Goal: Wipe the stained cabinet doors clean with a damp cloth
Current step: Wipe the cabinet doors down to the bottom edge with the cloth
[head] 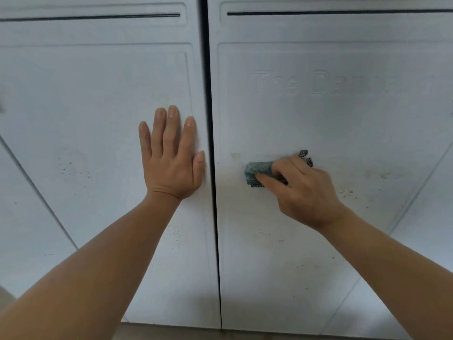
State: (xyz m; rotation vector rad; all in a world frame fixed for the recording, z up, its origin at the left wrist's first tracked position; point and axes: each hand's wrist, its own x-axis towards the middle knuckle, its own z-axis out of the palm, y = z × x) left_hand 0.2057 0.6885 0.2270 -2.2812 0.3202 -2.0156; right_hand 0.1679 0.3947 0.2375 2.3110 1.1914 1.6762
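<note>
Two white cabinet doors fill the view, split by a dark vertical gap. My left hand (171, 155) lies flat with straight fingers on the left door (98, 106), close to its right edge. My right hand (301, 190) grips a blue-grey cloth (258, 169) with a dark mesh edge and presses it against the right door (343, 119). The cloth sits in the middle of the door, just right of a faint yellowish smudge (235, 157). Small brown specks dot both doors lower down and to the right of the cloth.
Each door has a dark slot handle (318, 13) near its top. Faint embossed lettering (308, 82) shows on the right door above the cloth. A strip of brownish floor (171, 332) runs under the doors.
</note>
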